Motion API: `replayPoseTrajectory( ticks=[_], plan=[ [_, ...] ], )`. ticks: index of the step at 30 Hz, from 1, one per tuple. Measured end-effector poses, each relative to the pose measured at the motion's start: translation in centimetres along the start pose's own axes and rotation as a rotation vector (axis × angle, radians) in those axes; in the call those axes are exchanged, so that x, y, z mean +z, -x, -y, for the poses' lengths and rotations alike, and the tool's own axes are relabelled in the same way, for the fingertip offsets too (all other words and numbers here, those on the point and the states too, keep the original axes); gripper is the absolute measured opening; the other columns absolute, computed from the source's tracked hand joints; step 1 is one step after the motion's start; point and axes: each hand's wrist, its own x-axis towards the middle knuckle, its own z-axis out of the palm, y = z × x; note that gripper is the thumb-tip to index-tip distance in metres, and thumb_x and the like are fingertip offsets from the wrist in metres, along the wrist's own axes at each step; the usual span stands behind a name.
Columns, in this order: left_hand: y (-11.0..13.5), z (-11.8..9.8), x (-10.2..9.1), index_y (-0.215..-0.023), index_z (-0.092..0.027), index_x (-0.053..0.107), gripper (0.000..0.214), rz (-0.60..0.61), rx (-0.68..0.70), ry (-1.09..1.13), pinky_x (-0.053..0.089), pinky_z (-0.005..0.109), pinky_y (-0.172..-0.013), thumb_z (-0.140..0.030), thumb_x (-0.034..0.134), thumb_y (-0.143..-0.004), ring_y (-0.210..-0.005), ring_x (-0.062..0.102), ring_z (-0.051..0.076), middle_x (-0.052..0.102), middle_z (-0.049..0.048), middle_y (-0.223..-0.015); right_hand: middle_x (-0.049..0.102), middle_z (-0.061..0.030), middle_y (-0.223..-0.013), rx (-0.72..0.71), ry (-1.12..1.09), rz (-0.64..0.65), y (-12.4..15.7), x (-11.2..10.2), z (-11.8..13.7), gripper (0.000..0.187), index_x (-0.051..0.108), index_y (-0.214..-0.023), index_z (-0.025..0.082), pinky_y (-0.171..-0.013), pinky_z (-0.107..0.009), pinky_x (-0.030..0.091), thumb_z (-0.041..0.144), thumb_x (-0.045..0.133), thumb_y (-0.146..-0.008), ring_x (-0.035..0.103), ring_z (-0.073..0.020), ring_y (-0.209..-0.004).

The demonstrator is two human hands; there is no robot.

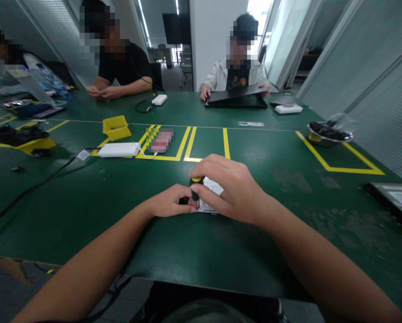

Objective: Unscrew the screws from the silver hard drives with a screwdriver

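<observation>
A hard drive [211,187], silver with a white label, lies on the green table in front of me, partly covered by my hands. My right hand [233,186] grips a short screwdriver [196,190] with a black and yellow handle. The screwdriver stands upright, its shaft pointing down at the drive's near left corner. My left hand [169,201] is closed at the drive's left edge, thumb and fingers by the screwdriver's tip. Whether these fingers press the drive, the shaft or both is hard to see.
A white power strip [119,150], a yellow bin [116,128] and a blurred phone [162,141] lie ahead left. On the right are a metal bowl of dark parts [329,134] and a dark flat device [394,202]. Several people sit opposite; one holds a black panel [236,98].
</observation>
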Motion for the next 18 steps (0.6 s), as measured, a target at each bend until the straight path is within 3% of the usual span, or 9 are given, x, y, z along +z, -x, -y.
replayPoseTrajectory(
  ticks=[4,11,18],
  plan=[
    [0.11,-0.07,0.06,-0.1,-0.015,0.069,0.024,-0.027,-0.054,-0.072,0.05,0.028,-0.076,-0.035,0.067,-0.087,-0.085,0.064,0.018,0.07,0.0042,-0.093,0.059,-0.0055,-0.085,0.049,0.046,-0.018,0.0,0.16,-0.13,0.016,0.059,-0.09,0.014,-0.07,-0.029,0.041,0.029,0.055,-0.092,0.051,-0.0156,-0.078],
    [0.08,-0.34,0.08,-0.092,-0.015,0.068,0.019,-0.044,-0.047,-0.029,0.051,0.029,-0.078,-0.033,0.066,-0.087,-0.086,0.064,0.018,0.07,0.0036,-0.091,0.058,-0.0061,-0.087,0.059,0.025,0.01,-0.06,-0.05,0.11,0.015,0.059,-0.091,0.013,-0.07,-0.029,0.041,0.028,0.055,-0.093,0.051,-0.0158,-0.08],
    [-0.08,-0.25,-0.02,-0.097,-0.014,0.068,0.023,0.0,-0.022,0.001,0.051,0.029,-0.077,-0.034,0.068,-0.085,-0.086,0.065,0.019,0.071,0.0043,-0.091,0.064,-0.0107,-0.098,0.021,-0.036,0.01,-0.04,-0.24,0.2,0.016,0.063,-0.1,0.011,-0.082,-0.032,0.048,0.02,0.053,-0.092,0.058,-0.0185,-0.093]
  ],
)
